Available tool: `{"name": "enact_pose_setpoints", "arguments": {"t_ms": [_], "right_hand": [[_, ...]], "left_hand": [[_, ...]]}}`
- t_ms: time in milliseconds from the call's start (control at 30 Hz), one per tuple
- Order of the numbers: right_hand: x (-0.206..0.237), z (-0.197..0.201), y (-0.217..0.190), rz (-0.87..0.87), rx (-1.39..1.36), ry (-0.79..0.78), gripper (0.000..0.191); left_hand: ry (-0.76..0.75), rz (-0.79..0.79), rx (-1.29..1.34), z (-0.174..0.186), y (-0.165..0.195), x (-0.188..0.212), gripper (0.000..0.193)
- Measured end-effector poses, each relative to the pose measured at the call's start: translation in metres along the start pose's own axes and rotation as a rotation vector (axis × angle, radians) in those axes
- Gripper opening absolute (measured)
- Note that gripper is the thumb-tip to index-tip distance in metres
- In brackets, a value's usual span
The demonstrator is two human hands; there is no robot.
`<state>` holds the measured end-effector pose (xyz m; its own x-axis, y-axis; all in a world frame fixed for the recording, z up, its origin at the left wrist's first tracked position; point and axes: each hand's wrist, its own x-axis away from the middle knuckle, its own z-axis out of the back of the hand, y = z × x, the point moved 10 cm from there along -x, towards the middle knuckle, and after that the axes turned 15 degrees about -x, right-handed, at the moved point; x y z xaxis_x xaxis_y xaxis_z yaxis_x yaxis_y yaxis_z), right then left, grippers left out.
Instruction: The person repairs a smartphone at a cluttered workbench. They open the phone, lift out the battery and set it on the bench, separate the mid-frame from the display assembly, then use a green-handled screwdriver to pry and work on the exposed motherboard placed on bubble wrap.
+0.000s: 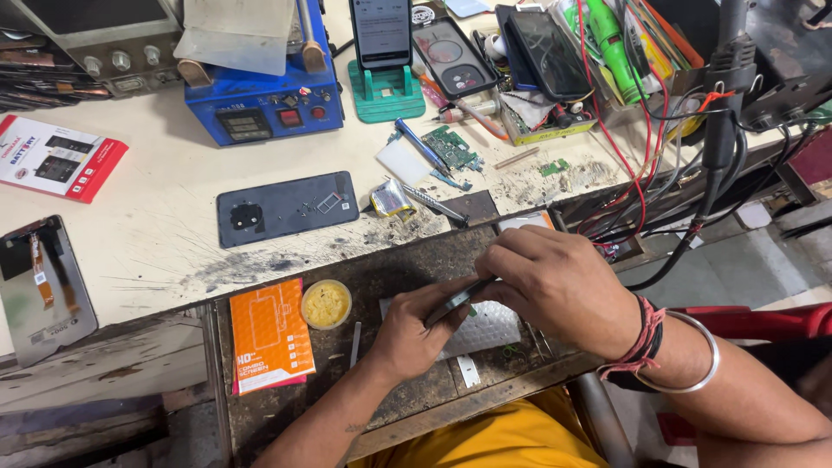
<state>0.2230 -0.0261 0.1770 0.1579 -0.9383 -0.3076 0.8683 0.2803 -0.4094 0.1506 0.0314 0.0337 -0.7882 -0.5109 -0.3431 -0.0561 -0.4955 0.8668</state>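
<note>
- Over the pulled-out drawer (286,416), one dark phone (457,299) sits edge-up, gripped from below by the left hand (416,334) and pinched from above by the right hand (555,282).
- Beneath lies one bubble-wrap sheet (494,329).
- Left: one yellow paste tin (326,304), one orange packet (270,334).
- Behind, on the bench (156,234): one grey back cover (286,208), one tweezers (433,205).
</note>
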Motion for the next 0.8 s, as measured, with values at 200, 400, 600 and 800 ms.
{"name": "enact_pose_setpoints", "arguments": {"t_ms": [200, 400, 600, 800], "right_hand": [[0.001, 0.003, 0.006, -0.037, -0.03, 0.029, 0.026], [0.003, 0.004, 0.013, -0.076, -0.034, 0.075, 0.027], [0.008, 0.006, 0.017, -0.07, -0.035, 0.133, 0.029], [0.013, 0.006, 0.022, -0.114, -0.057, 0.178, 0.031]], "left_hand": [[-0.039, 0.068, -0.014, -0.003, -0.007, -0.001, 0.039], [-0.022, 0.029, -0.013, 0.0, -0.004, -0.002, 0.036], [-0.025, 0.019, -0.045, 0.001, -0.004, -0.001, 0.036], [-0.012, -0.06, -0.019, 0.003, 0.004, 0.001, 0.035]]}}
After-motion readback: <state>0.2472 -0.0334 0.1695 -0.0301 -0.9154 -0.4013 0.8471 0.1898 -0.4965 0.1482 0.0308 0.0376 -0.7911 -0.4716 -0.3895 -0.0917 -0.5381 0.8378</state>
